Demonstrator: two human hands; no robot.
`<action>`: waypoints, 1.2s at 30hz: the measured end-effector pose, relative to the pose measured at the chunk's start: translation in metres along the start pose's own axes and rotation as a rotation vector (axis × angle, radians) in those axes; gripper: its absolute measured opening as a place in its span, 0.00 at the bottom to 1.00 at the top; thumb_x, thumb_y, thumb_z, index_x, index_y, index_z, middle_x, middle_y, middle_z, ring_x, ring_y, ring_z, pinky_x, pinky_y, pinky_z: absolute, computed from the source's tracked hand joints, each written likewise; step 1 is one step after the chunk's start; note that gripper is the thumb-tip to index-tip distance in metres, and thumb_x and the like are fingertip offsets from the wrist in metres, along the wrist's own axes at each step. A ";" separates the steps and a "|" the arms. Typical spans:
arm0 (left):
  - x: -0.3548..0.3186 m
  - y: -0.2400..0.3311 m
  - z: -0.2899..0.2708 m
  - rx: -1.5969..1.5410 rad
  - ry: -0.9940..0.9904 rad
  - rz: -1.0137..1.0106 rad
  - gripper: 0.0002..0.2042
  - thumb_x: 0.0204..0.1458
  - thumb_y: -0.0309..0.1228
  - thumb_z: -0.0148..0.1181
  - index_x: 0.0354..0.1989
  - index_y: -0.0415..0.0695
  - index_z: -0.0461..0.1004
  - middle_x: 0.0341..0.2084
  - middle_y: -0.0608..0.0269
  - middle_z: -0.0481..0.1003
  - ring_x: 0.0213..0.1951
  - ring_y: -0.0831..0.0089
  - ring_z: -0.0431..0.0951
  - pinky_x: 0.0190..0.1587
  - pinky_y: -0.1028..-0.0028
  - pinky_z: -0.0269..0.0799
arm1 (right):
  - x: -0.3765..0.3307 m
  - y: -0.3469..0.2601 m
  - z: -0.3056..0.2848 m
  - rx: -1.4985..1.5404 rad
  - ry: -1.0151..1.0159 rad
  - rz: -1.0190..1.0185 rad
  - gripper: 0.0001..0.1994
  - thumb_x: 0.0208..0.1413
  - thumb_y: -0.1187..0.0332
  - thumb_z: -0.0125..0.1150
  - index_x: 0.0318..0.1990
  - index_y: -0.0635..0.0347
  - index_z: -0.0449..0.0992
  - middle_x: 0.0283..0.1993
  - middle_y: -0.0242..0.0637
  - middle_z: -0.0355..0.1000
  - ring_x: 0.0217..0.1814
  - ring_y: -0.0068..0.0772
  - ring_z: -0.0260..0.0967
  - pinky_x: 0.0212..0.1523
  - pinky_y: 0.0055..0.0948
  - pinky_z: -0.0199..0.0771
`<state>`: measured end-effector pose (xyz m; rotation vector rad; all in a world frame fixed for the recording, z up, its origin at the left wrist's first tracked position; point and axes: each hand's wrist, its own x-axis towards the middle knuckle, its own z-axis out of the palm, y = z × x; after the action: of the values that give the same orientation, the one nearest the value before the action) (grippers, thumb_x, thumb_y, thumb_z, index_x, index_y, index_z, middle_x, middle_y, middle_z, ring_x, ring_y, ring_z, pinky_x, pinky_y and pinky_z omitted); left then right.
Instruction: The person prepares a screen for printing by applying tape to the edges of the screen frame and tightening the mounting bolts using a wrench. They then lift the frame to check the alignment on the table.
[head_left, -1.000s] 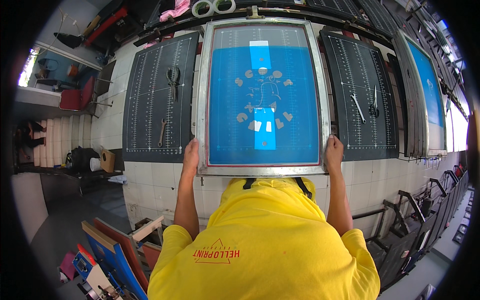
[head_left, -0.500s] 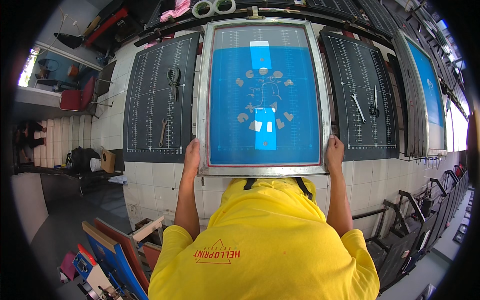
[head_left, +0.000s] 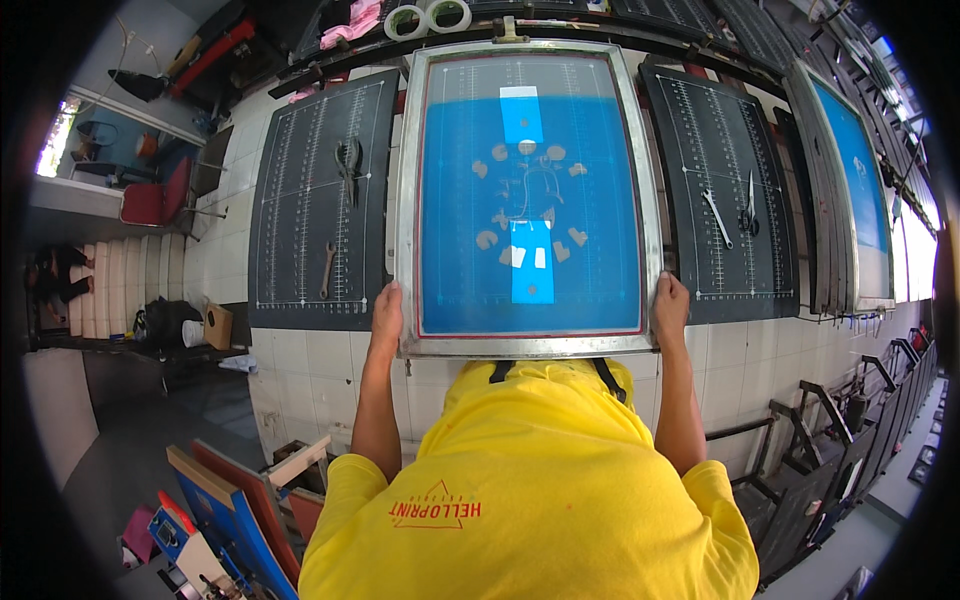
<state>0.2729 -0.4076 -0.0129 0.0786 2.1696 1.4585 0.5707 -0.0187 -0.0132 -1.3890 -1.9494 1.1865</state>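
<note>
A screen-printing frame point(head_left: 530, 347) with silvery metal sides lies in front of me. Its blue-coated mesh point(head_left: 455, 260) carries a ring of pale letter-like shapes around a line drawing, and two bright white-and-blue reflections or patches show on it. My left hand point(head_left: 387, 315) is closed on the frame's left side near the front corner. On the opposite side, near the other front corner, my right hand point(head_left: 670, 303) grips it, thumb along the edge. The fingers beneath are partly hidden. A metal clamp point(head_left: 509, 30) meets the frame's far edge at the middle.
Dark ruled boards flank the frame. On the left one lie a pliers-like tool point(head_left: 348, 172) and a wrench point(head_left: 328, 268); on the right, another wrench point(head_left: 717, 220) and scissors point(head_left: 749, 208). Tape rolls point(head_left: 449, 14) rest behind. Another blue screen point(head_left: 850, 200) stands far right.
The scene has shifted very slightly downward in the picture. Both hands keep hold of the same spots on the frame.
</note>
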 end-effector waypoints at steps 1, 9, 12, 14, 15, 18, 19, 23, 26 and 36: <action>0.000 0.000 0.000 0.015 -0.002 -0.010 0.30 0.67 0.47 0.42 0.60 0.27 0.65 0.55 0.46 0.72 0.58 0.63 0.69 0.62 0.71 0.59 | 0.000 0.001 -0.001 -0.024 0.004 0.001 0.19 0.66 0.60 0.48 0.33 0.72 0.72 0.22 0.44 0.65 0.28 0.30 0.56 0.34 0.35 0.63; 0.002 -0.007 0.000 0.002 0.032 -0.013 0.31 0.66 0.48 0.42 0.62 0.27 0.63 0.59 0.43 0.68 0.62 0.60 0.66 0.65 0.69 0.56 | -0.003 -0.008 -0.001 0.017 -0.006 0.039 0.19 0.65 0.60 0.49 0.33 0.72 0.72 0.22 0.44 0.64 0.28 0.31 0.56 0.34 0.35 0.63; 0.007 -0.016 0.000 -0.033 0.014 -0.003 0.32 0.66 0.48 0.42 0.62 0.27 0.62 0.60 0.43 0.67 0.63 0.60 0.65 0.66 0.69 0.55 | 0.000 -0.001 -0.001 -0.004 0.001 0.022 0.19 0.66 0.60 0.49 0.33 0.72 0.72 0.22 0.43 0.65 0.28 0.31 0.57 0.34 0.35 0.63; 0.003 -0.011 0.001 -0.033 0.029 -0.015 0.32 0.66 0.49 0.41 0.63 0.27 0.62 0.60 0.43 0.67 0.63 0.59 0.65 0.66 0.68 0.55 | 0.000 -0.001 -0.002 -0.049 -0.010 0.024 0.19 0.66 0.60 0.48 0.34 0.72 0.73 0.23 0.43 0.66 0.28 0.31 0.58 0.34 0.35 0.63; 0.003 -0.012 0.001 -0.024 0.026 -0.012 0.32 0.66 0.49 0.41 0.63 0.28 0.62 0.60 0.43 0.67 0.64 0.59 0.65 0.66 0.68 0.55 | -0.001 -0.001 -0.002 -0.032 -0.010 0.027 0.19 0.66 0.60 0.48 0.33 0.72 0.73 0.22 0.42 0.66 0.28 0.31 0.58 0.34 0.35 0.63; 0.006 -0.019 -0.002 0.005 0.015 -0.002 0.32 0.66 0.50 0.40 0.63 0.28 0.62 0.61 0.43 0.66 0.64 0.58 0.64 0.67 0.68 0.55 | -0.001 -0.001 -0.002 -0.004 -0.023 0.032 0.19 0.66 0.60 0.48 0.35 0.72 0.74 0.23 0.39 0.67 0.29 0.27 0.58 0.34 0.33 0.63; 0.008 -0.021 -0.002 0.014 0.011 0.002 0.32 0.67 0.50 0.40 0.63 0.28 0.62 0.61 0.42 0.66 0.64 0.58 0.64 0.67 0.68 0.55 | 0.002 0.003 -0.002 -0.010 -0.037 0.031 0.19 0.66 0.59 0.48 0.37 0.72 0.75 0.25 0.36 0.69 0.30 0.24 0.59 0.35 0.30 0.64; 0.004 -0.015 0.001 -0.023 0.019 -0.042 0.29 0.68 0.45 0.41 0.63 0.28 0.61 0.61 0.46 0.66 0.64 0.63 0.64 0.67 0.70 0.54 | -0.003 -0.013 -0.006 -0.080 -0.058 0.073 0.19 0.66 0.60 0.48 0.39 0.71 0.77 0.27 0.34 0.71 0.32 0.22 0.60 0.36 0.28 0.65; 0.008 -0.021 0.000 0.017 -0.011 -0.010 0.32 0.67 0.49 0.38 0.64 0.28 0.61 0.63 0.42 0.64 0.66 0.57 0.62 0.68 0.68 0.53 | 0.000 -0.002 -0.005 -0.050 -0.048 0.051 0.19 0.67 0.60 0.48 0.39 0.72 0.76 0.28 0.34 0.72 0.32 0.21 0.60 0.36 0.28 0.65; 0.010 -0.025 -0.001 0.065 0.012 -0.009 0.32 0.67 0.49 0.38 0.63 0.28 0.61 0.63 0.42 0.64 0.66 0.57 0.62 0.68 0.68 0.53 | 0.000 -0.003 -0.003 -0.041 -0.026 0.061 0.20 0.67 0.60 0.49 0.36 0.72 0.75 0.24 0.34 0.68 0.30 0.22 0.58 0.34 0.29 0.64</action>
<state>0.2698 -0.4158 -0.0379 0.0830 2.2242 1.3873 0.5716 -0.0176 -0.0087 -1.4708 -1.9721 1.2037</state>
